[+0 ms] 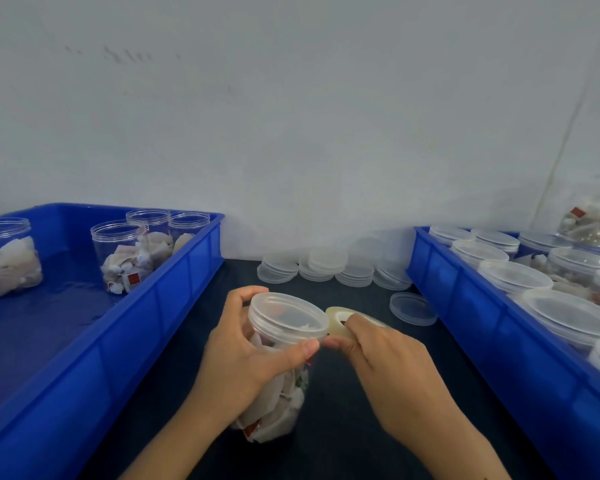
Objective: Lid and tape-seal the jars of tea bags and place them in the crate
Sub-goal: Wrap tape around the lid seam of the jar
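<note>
I am looking down at the low middle of the frame, where my left hand (243, 355) is wrapping its fingers and thumb around a clear jar (278, 372) full of tea bags, holding it up over the dark table (343, 427). The jar is leaning, with its bottom toward me and its top pointing up and away to the right, so its long way is running from low near me to high and far. A lid (289, 315) is already sitting on it. I think the jar is light and a bit bendy, and its smooth plastic could be slippery, so holding it around the side just under the lid seems best. Right beside the lid, my right hand (378, 358) is pinching a roll of clear tape (342, 318), which is touching or almost touching the lid's edge. I am guessing the taping is just starting. A little farther up, loose lids (329, 268) are lying in piles on the table. In the left part of the frame, a blue crate (187, 282) is holding open jars with no lids. At the right, another blue crate (465, 306) is holding jars with lids on.
</note>
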`<state>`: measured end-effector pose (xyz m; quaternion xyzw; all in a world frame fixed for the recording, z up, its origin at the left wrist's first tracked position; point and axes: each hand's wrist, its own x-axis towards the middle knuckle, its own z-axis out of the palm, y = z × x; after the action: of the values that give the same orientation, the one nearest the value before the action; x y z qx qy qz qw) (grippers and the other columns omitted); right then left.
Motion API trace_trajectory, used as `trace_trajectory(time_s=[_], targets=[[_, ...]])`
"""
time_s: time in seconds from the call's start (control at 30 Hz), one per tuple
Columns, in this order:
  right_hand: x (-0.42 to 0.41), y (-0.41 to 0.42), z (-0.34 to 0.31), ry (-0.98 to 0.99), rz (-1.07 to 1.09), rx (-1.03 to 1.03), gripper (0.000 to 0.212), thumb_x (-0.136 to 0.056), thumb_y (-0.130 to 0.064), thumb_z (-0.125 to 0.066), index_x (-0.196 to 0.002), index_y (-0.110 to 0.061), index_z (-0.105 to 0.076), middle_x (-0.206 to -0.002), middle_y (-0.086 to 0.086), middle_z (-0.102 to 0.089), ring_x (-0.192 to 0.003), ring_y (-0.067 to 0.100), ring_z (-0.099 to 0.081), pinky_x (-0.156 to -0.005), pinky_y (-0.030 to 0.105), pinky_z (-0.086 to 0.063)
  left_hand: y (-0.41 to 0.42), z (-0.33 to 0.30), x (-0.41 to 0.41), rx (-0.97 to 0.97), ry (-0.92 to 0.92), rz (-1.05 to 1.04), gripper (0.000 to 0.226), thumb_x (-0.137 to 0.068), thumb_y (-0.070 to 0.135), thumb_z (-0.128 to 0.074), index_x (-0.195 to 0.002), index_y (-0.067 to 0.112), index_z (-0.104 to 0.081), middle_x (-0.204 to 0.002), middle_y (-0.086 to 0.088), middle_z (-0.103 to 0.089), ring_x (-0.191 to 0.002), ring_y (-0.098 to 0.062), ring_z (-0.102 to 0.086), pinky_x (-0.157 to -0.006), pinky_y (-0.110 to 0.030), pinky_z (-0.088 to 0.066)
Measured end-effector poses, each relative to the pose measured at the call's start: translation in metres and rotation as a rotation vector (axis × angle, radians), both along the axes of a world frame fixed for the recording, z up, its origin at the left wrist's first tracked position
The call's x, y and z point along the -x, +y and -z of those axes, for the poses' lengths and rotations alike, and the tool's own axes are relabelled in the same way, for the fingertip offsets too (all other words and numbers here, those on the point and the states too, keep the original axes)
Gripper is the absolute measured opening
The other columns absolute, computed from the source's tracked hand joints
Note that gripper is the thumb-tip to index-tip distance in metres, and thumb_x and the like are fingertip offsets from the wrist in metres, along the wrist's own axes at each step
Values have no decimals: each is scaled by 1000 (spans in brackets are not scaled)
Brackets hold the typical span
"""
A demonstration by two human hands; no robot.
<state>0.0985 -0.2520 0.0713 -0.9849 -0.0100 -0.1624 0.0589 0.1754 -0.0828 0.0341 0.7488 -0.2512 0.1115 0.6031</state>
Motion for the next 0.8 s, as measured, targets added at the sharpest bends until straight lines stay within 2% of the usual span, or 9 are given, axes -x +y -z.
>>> trace_trajectory(time_s=[0.1, 0.23, 0.3, 0.4, 0.47, 0.53, 0.67, 0.73, 0.8], targets=[[-3, 5, 4, 48, 33, -53, 20, -101, -45, -36, -103, -25, -39, -93, -8, -52, -76, 10, -46, -56, 19, -33, 1, 0, 1, -24, -14, 2, 82, -43, 73, -74, -112, 43, -42, -106, 37, -54, -100, 14, -55, -71, 0, -43], [-3, 11, 8, -2, 63, -94, 28, -99, -52, -28, -91, -26, -35, -71, -12, -38, -61, 3, -39, -52, 18, -32, 1, -2, 5, -47, 12, -14, 92, -28, 85, -73, -107, 56, -36, -109, 37, -52, -99, 14, -55, -70, -2, -45], [-3, 12, 11, -18, 66, -124, 27, -100, -48, -27, -93, -25, -38, -70, -13, -37, -61, 4, -40, -53, 18, -34, -2, -3, 6, -33, -2, -49, 92, -26, 84, -74, -105, 54, -37, -107, 37, -52, -97, 15, -55, -70, -1, -43], [0, 13, 11, -1, 45, -227, 34, -97, -54, -25, -80, -27, -35, -69, -9, -43, -56, 6, -40, -49, 21, -31, -3, -2, 7, -27, -31, -94, 88, -33, 77, -75, -106, 45, -40, -105, 36, -53, -95, 13, -56, -68, -6, -46], [2, 12, 11, -1, 20, -351, 41, -94, -58, -28, -77, -24, -41, -68, -6, -48, -55, 8, -42, -51, 21, -32, -3, 0, 8, -39, -37, -127, 87, -34, 77, -74, -108, 44, -40, -103, 37, -53, -93, 14, -56, -70, -11, -45], [3, 9, 11, 5, -21, -432, 47, -92, -60, -31, -82, -18, -51, -71, -1, -55, -58, 13, -46, -56, 29, -38, -1, -1, 8, -67, -49, -168, 90, -33, 78, -72, -109, 44, -37, -101, 33, -54, -91, 11, -57, -74, -18, -47], [3, 10, 12, 65, -62, -455, 58, -88, -65, -29, -85, -11, -53, -72, 4, -60, -65, 24, -53, -66, 40, -46, 6, -4, 9, -175, -123, -174, 89, -36, 78, -71, -109, 42, -33, -102, 21, -56, -93, 2, -58, -78, -27, -52], [2, 10, 14, 106, -72, -523, 56, -91, -61, -33, -86, -10, -54, -68, 7, -64, -60, 21, -56, -68, 41, -49, 7, -4, 10, -169, -124, -140, 83, -42, 73, -73, -110, 44, -37, -104, 23, -58, -96, 3, -59, -81, -28, -52], [2, 11, 17, 162, -98, -684, 47, -96, -52, -39, -85, -9, -54, -64, 8, -67, -50, 13, -54, -62, 34, -50, 7, -3, 11, -172, -136, -110, 80, -47, 70, -73, -116, 46, -39, -108, 28, -55, -100, 5, -57, -84, -26, -51]])
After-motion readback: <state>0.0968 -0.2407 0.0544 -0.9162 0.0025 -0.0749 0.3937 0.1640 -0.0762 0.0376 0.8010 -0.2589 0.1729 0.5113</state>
